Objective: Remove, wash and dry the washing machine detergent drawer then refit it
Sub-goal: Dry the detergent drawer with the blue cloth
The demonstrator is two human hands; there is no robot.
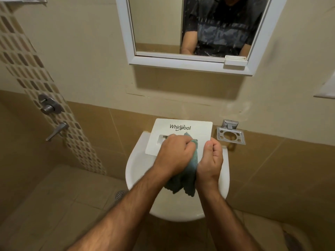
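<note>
Two hands: my left hand and right hand clench cloth against drawer; drawer body hidden over sink.

left hand grips cloth | right hand holds drawer | over basin

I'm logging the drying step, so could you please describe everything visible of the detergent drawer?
The detergent drawer shows only its white, plastic-looking front panel, printed "Whirlpool", with a recessed handle slot below the logo. It is held tilted over the back of the white sink. The left hand presses a teal cloth against the slot; the right hand grips the panel's right edge. Its compartments are hidden.
</note>
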